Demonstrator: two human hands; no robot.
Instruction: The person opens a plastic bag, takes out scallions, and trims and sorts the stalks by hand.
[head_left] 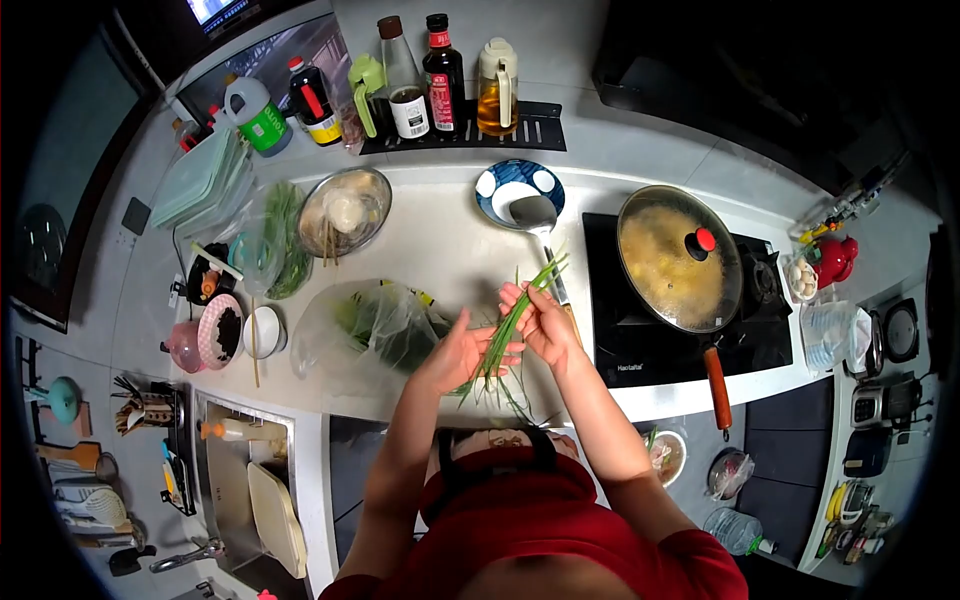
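A thin bunch of long green chives (510, 326) slants between my hands above the front edge of the counter. My right hand (550, 328) has its thumb and fingers closed on the upper part of the bunch. On the other side, my left hand (462, 358) is palm up with the thumb apart; its stretched fingers reach the lower stalks. Just left of my hands lies a clear plastic bag (375, 330) with green leaves inside. Behind them a spatula (538, 218) rests with its blade on a blue-and-white bowl (520, 174), its handle partly hidden by my right hand.
To the right, a lidded pan (680, 258) with yellowish food sits on the black cooktop (640, 350), its handle (717, 388) jutting forward. A metal bowl (372, 195), greens (285, 240) and a white bowl (265, 333) stand left. Bottles (443, 85) line the back shelf; the sink (215, 450) is front left.
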